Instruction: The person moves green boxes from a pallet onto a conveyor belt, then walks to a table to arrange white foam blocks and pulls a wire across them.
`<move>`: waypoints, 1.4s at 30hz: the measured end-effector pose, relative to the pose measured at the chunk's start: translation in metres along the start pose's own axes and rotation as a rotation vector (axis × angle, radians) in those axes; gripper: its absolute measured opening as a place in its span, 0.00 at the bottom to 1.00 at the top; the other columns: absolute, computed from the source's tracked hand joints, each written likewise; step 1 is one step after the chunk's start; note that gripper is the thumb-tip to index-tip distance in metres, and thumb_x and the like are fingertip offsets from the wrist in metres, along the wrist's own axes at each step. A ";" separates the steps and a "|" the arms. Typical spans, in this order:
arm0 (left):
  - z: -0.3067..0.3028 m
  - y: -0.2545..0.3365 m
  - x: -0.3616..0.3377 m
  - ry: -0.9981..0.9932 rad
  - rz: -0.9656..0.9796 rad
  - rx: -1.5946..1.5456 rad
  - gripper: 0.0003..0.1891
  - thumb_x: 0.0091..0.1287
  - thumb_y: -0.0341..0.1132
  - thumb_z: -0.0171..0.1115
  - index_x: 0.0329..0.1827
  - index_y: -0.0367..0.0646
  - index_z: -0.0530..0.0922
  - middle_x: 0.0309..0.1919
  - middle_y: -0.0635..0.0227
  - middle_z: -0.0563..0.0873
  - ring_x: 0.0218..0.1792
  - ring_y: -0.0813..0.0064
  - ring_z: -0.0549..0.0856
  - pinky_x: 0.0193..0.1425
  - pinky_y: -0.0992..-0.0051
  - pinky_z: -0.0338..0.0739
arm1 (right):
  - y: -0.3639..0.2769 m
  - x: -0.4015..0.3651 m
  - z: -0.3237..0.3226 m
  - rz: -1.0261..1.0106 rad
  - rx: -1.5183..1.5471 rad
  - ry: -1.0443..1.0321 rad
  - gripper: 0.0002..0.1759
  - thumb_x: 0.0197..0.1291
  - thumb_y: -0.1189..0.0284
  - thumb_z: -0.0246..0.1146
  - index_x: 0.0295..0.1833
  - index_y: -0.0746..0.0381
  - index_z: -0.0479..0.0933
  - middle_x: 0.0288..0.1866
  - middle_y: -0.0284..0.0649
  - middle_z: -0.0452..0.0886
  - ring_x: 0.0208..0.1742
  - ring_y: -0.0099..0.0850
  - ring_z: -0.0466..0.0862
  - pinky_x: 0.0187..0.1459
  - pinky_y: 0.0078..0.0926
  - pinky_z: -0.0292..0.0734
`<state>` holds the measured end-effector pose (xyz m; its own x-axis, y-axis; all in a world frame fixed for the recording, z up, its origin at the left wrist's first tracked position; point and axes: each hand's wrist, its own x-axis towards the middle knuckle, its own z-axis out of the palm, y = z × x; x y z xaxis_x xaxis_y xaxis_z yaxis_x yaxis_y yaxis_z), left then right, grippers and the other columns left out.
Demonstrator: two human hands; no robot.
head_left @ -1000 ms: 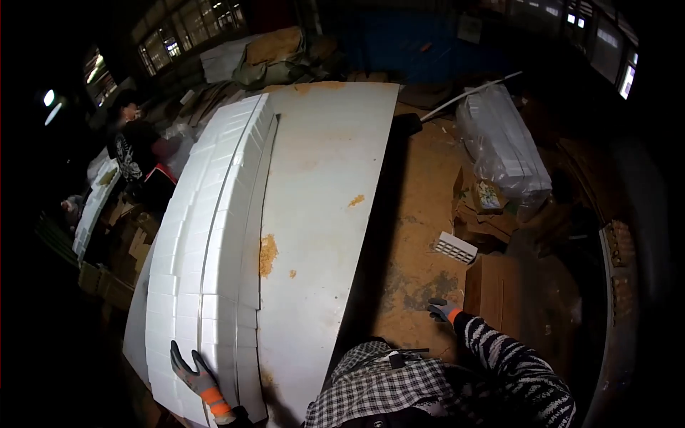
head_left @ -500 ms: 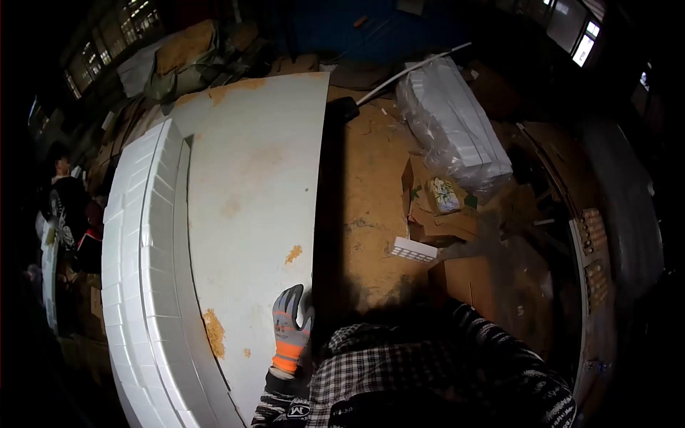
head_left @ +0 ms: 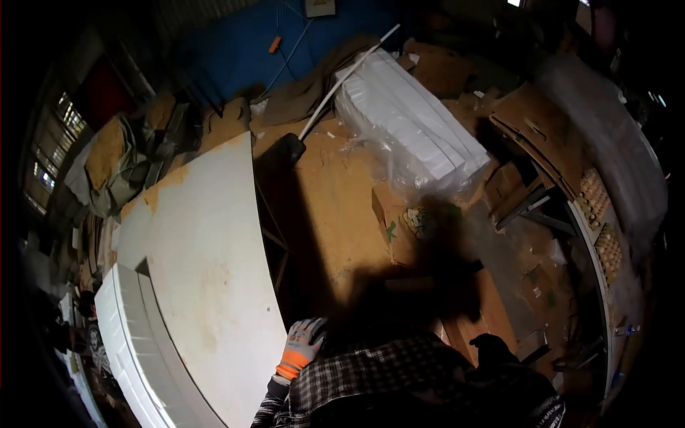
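Note:
My left hand (head_left: pixel 302 345), in a grey glove with an orange cuff, is beside the right edge of the white tabletop (head_left: pixel 221 278), near my checked apron (head_left: pixel 364 374). Its fingers lie loosely extended, with nothing visible in them. Low on the right, my right hand (head_left: pixel 492 349) appears as a dark shape in shadow; its fingers cannot be made out. A long row of white blocks (head_left: pixel 128 335) stands on the tabletop's left side. Brown stains mark the tabletop's far edge and surface.
A plastic-wrapped stack of white blocks (head_left: pixel 407 114) lies on the floor, with a long-handled tool (head_left: pixel 342 85) beside it. Cardboard (head_left: pixel 492 307) lies near my right side. Egg trays (head_left: pixel 599 203) rest on a surface at right. Crumpled sacks (head_left: pixel 118 167) are piled at far left.
My view has swung right, so the tabletop and block row sit further left and lower. My left hand remains near the table edge. My right hand has come dimly into view.

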<state>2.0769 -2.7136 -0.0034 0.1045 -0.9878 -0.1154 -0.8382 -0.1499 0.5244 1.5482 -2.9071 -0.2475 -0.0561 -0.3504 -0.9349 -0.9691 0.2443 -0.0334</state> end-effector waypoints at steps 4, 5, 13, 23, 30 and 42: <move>-0.033 -0.009 0.084 -0.025 -0.046 -0.049 0.25 0.62 0.41 0.60 0.64 0.52 0.72 0.58 0.60 0.76 0.61 0.58 0.72 0.70 0.62 0.60 | -0.066 0.047 -0.029 -0.198 -0.109 -0.017 0.32 0.56 0.53 0.63 0.61 0.63 0.73 0.62 0.49 0.75 0.62 0.43 0.74 0.62 0.38 0.68; -0.033 -0.023 0.103 0.013 -0.007 -0.031 0.25 0.61 0.40 0.61 0.63 0.50 0.73 0.58 0.60 0.77 0.60 0.58 0.73 0.69 0.63 0.62 | -0.103 0.059 -0.052 -0.361 -0.249 0.106 0.36 0.52 0.52 0.66 0.62 0.63 0.72 0.62 0.50 0.75 0.63 0.44 0.74 0.63 0.38 0.68; -0.056 -0.088 0.224 0.030 -0.074 -0.061 0.22 0.61 0.37 0.61 0.60 0.47 0.75 0.56 0.59 0.79 0.59 0.54 0.75 0.65 0.63 0.67 | -0.382 0.129 -0.244 -0.766 0.080 0.593 0.37 0.51 0.46 0.61 0.64 0.54 0.70 0.63 0.50 0.73 0.64 0.47 0.72 0.63 0.40 0.67; -0.129 -0.184 0.458 -0.172 -0.167 -0.295 0.18 0.62 0.36 0.59 0.54 0.39 0.79 0.51 0.51 0.82 0.53 0.54 0.81 0.57 0.62 0.74 | -0.505 0.162 -0.353 -0.294 0.184 0.598 0.55 0.40 0.47 0.71 0.72 0.60 0.58 0.69 0.55 0.65 0.70 0.49 0.65 0.69 0.38 0.61; -0.173 -0.233 0.624 -0.246 0.004 -0.246 0.19 0.62 0.37 0.60 0.56 0.39 0.78 0.49 0.53 0.83 0.52 0.53 0.80 0.57 0.65 0.74 | -0.561 0.158 -0.427 0.074 0.355 0.756 0.63 0.39 0.46 0.73 0.75 0.63 0.47 0.72 0.51 0.59 0.73 0.45 0.59 0.70 0.38 0.59; -0.126 -0.229 0.804 -0.639 -0.030 -0.074 0.23 0.64 0.45 0.59 0.59 0.41 0.76 0.56 0.55 0.79 0.56 0.56 0.78 0.60 0.65 0.73 | -0.609 0.323 -0.508 0.254 -0.127 0.861 0.44 0.59 0.71 0.59 0.77 0.46 0.44 0.77 0.42 0.49 0.77 0.44 0.50 0.67 0.46 0.57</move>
<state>2.4197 -3.4790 -0.1101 -0.2317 -0.7668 -0.5986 -0.7984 -0.2016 0.5673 1.9984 -3.6279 -0.3495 -0.3821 -0.8672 -0.3194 -0.9195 0.3224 0.2247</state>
